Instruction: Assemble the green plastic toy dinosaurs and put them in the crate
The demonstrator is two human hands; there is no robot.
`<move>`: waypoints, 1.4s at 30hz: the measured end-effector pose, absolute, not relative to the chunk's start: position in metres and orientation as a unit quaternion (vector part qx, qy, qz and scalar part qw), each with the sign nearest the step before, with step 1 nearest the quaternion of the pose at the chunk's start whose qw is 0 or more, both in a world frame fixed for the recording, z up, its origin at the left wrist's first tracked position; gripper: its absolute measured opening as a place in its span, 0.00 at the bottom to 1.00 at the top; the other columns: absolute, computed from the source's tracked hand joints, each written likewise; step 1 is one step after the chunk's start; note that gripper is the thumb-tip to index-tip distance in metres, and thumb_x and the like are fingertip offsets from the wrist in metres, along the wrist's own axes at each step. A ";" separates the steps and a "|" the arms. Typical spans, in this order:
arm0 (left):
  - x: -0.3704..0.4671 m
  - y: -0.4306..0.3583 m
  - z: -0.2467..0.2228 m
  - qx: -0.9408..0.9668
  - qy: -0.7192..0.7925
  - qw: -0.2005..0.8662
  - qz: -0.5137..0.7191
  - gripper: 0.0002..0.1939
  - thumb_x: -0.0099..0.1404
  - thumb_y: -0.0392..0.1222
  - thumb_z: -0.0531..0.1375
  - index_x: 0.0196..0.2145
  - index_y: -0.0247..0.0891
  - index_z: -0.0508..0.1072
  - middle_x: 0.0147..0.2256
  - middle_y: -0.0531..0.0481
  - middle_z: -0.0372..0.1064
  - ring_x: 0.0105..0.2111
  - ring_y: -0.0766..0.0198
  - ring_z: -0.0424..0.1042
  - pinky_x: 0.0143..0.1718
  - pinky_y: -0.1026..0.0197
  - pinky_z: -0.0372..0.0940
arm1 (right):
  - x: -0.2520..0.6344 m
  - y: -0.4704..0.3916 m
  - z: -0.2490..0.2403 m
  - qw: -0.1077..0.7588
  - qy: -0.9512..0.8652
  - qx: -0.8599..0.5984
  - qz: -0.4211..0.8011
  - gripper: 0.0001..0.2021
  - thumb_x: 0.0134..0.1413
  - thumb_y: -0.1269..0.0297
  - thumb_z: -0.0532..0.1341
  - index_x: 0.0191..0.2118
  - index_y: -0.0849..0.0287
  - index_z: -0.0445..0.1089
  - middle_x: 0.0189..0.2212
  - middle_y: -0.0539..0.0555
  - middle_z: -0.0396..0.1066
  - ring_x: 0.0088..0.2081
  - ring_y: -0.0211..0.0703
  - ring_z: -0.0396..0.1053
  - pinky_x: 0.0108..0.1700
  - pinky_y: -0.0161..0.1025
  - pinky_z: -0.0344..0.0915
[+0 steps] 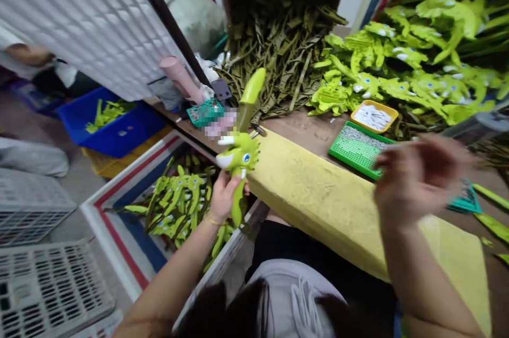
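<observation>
My left hand (223, 197) is closed around the lower green part of a lime-green toy dinosaur (248, 155) with a blue eye and white horns. A dark olive piece with a green tip rises above the toy's head. The toy is beside the left end of a long yellow block (314, 187). My right hand (417, 181) is raised over the block's right part, near a green tray (348, 155) of small metal-looking pieces. Motion smears its fingers, and I cannot see whether it holds anything.
Many green dinosaur pieces (413, 83) lie piled at the right back, beside olive strips (274, 57). An orange dish (393, 115) holds small white pieces. At left stand a striped-lined bin (139, 269) of similar toys, a blue tub (115, 139) and grey crates (51, 290).
</observation>
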State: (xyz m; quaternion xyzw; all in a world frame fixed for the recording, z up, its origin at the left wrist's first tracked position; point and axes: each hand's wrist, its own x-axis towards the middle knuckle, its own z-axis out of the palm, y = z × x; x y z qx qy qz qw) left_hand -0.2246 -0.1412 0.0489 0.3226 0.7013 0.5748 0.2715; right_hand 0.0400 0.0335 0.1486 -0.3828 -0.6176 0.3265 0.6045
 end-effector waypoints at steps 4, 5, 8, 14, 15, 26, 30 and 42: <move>-0.208 -0.112 0.056 0.260 0.594 0.383 0.658 0.23 0.59 0.57 0.61 0.44 0.41 0.60 0.28 0.53 0.72 0.21 0.66 0.72 0.22 0.65 0.67 | -0.052 0.000 0.120 0.496 -0.618 -0.293 0.535 0.05 0.46 0.59 0.67 0.32 0.50 0.72 0.22 0.45 0.72 0.20 0.37 0.69 0.21 0.39 0.69; -0.204 -0.109 0.057 0.253 0.574 0.399 0.669 0.26 0.58 0.57 0.63 0.46 0.41 0.61 0.28 0.53 0.73 0.22 0.66 0.72 0.22 0.66 0.66 | -0.065 -0.002 0.114 0.463 -0.611 -0.287 0.574 0.06 0.46 0.59 0.66 0.32 0.53 0.72 0.21 0.45 0.71 0.20 0.35 0.69 0.21 0.37 0.68; -0.196 -0.104 0.056 0.256 0.559 0.393 0.684 0.32 0.56 0.56 0.66 0.52 0.40 0.60 0.26 0.54 0.72 0.22 0.67 0.71 0.23 0.66 0.66 | -0.086 -0.003 0.102 0.421 -0.581 -0.286 0.635 0.09 0.48 0.58 0.66 0.33 0.58 0.71 0.23 0.46 0.72 0.22 0.32 0.68 0.24 0.33 0.68; -0.195 -0.095 0.048 0.275 0.543 0.354 0.710 0.37 0.55 0.54 0.67 0.57 0.41 0.59 0.25 0.57 0.68 0.21 0.70 0.67 0.23 0.67 0.65 | -0.095 -0.008 0.097 0.406 -0.564 -0.279 0.663 0.10 0.48 0.59 0.66 0.33 0.59 0.71 0.23 0.46 0.72 0.21 0.30 0.67 0.25 0.32 0.67; -0.196 -0.094 0.046 0.279 0.541 0.351 0.711 0.36 0.56 0.54 0.67 0.57 0.42 0.59 0.25 0.57 0.67 0.21 0.70 0.66 0.22 0.68 0.64 | -0.096 -0.009 0.098 0.405 -0.565 -0.276 0.664 0.10 0.49 0.59 0.66 0.33 0.59 0.71 0.23 0.46 0.72 0.21 0.30 0.67 0.25 0.32 0.67; -0.204 -0.093 0.028 0.306 0.541 0.319 0.715 0.34 0.61 0.50 0.64 0.61 0.46 0.58 0.33 0.53 0.69 0.23 0.73 0.65 0.24 0.69 0.63 | -0.111 -0.011 0.093 0.385 -0.579 -0.262 0.669 0.09 0.50 0.60 0.65 0.34 0.59 0.69 0.24 0.45 0.71 0.22 0.29 0.67 0.26 0.32 0.67; -0.213 -0.106 0.016 0.323 0.577 0.272 0.699 0.31 0.62 0.52 0.63 0.60 0.45 0.60 0.38 0.49 0.73 0.29 0.68 0.71 0.30 0.67 0.68 | -0.119 -0.021 0.085 0.342 -0.601 -0.236 0.682 0.10 0.51 0.57 0.64 0.35 0.56 0.65 0.26 0.45 0.70 0.24 0.30 0.68 0.28 0.33 0.67; -0.263 -0.219 -0.035 0.332 0.751 0.096 0.563 0.39 0.62 0.52 0.62 0.66 0.42 0.52 0.64 0.40 0.55 0.62 0.53 0.59 0.63 0.55 0.56 | -0.238 0.020 0.036 0.037 -0.880 -0.289 0.374 0.10 0.57 0.59 0.57 0.40 0.59 0.70 0.42 0.60 0.75 0.45 0.47 0.72 0.48 0.42 0.65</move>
